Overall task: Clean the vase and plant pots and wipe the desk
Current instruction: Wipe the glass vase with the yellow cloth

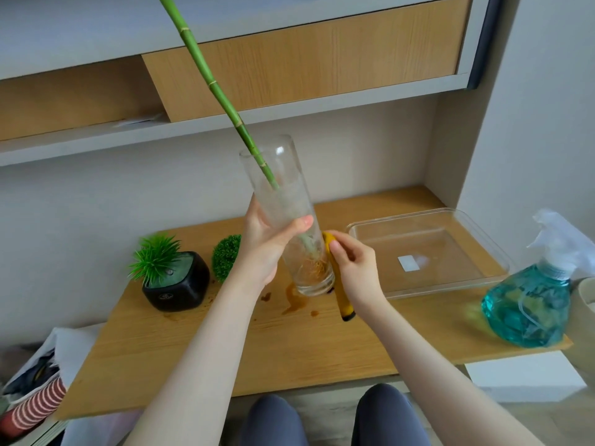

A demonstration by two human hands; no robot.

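Gripping vase (283, 201), left hand (267, 243), right hand (354, 268) pinching cloth (341, 294)

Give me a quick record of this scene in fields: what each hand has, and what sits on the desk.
left hand: grips the glass vase, tilted, off the desk
in vase: bamboo stalk, roots at the bottom
right hand: holds a yellow cloth against the vase
desk: brown stains beneath the vase
left on desk: black plant pot, green ball plant
right on desk: clear tray, blue spray bottle

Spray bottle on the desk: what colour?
Translucent teal-blue spray bottle with a clear trigger top; head view, right edge.
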